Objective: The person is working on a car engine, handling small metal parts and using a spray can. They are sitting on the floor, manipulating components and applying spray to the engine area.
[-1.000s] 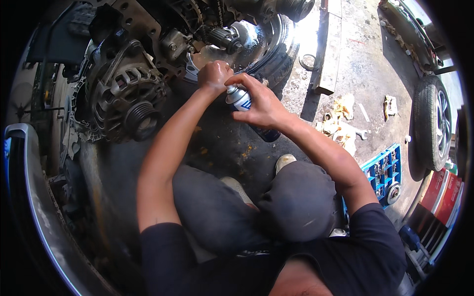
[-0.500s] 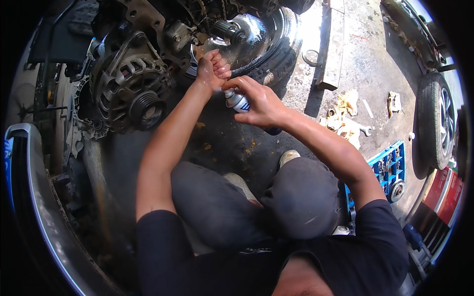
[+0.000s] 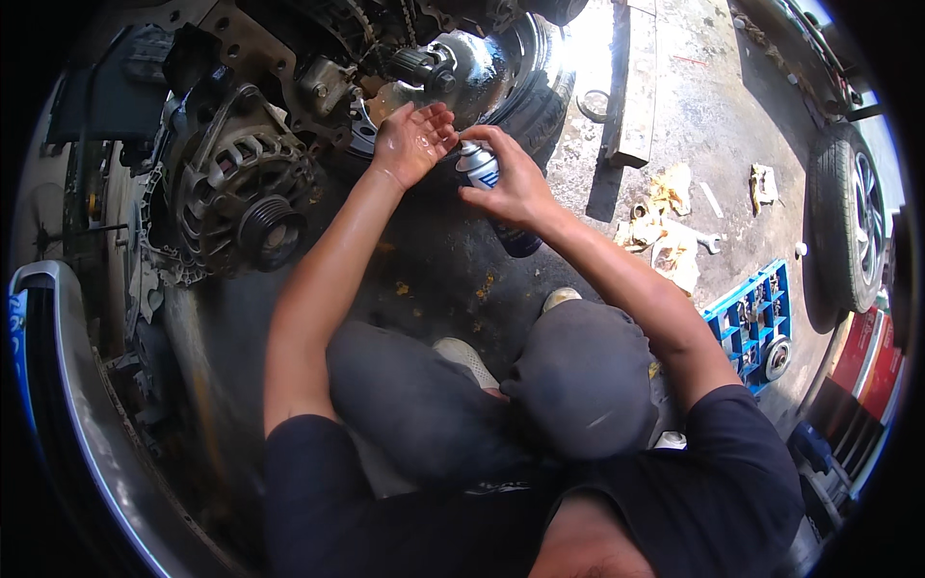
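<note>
My right hand [image 3: 514, 183] grips a spray can [image 3: 479, 170], white and blue at the top and dark at its base, with the forefinger bent over the nozzle. Just left of that nozzle is my left hand [image 3: 415, 144], palm up and fingers loosely spread, holding nothing. Wet, shiny liquid shows on its palm and wrist. Beyond both hands lies a wheel [image 3: 535, 77] on its side, with a wet, glossy inner surface. A toothed metal shaft end [image 3: 424, 69] of the engine juts out above my left hand.
An alternator [image 3: 236, 164] with a ribbed pulley hangs on the engine at left. To the right lie a metal beam [image 3: 633, 96], crumpled oily rags [image 3: 665, 231], a wrench [image 3: 711, 242], a blue parts tray [image 3: 756, 318] and an upright wheel [image 3: 850, 217].
My left hand has uncurled from a fist to an upturned palm. The spray can has tilted more upright, showing more of its body, still in my right hand.
</note>
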Demonstrator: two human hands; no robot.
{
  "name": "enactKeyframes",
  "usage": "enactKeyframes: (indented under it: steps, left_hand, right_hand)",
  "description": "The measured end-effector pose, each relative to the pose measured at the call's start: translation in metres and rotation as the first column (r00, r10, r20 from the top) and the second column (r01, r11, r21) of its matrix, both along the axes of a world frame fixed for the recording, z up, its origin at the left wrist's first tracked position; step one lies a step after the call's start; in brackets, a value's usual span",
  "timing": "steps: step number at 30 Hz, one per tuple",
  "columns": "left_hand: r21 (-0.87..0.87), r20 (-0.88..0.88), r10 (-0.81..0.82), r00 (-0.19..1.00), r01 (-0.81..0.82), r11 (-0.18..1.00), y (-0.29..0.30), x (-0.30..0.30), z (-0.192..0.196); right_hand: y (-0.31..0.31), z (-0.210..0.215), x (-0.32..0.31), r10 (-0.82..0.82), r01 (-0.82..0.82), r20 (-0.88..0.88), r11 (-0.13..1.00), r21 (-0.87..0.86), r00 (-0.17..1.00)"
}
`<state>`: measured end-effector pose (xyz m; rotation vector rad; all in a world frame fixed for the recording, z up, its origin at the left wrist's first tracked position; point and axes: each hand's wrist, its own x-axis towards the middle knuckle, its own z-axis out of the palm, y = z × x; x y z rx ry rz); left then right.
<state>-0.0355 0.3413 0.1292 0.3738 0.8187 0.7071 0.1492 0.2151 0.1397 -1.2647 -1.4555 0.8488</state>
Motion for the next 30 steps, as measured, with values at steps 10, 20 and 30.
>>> enactKeyframes:
  steps: [10,20,30]
  left_hand:
    - [0.34,-0.028,-0.332,0.943,0.322,0.884,-0.045,0.051,0.041]
    - [0.68,-0.73,0.208,0.651,0.724,0.12,-0.073,0.07,0.037]
    - [0.347,-0.903,0.262,0.34,0.938,-0.021,-0.082,0.081,0.071]
  right_hand:
    - [0.028,0.003,0.047,-0.434,0.213,-0.646,0.894,-0.395,0.628]
    - [0.03,-0.012,0.099,-0.174,-0.301,-0.937,0.916,-0.267,0.302]
    - [0.06,-0.046,0.1,-0.018,-0.334,-1.0,0.942,-0.016,-0.003]
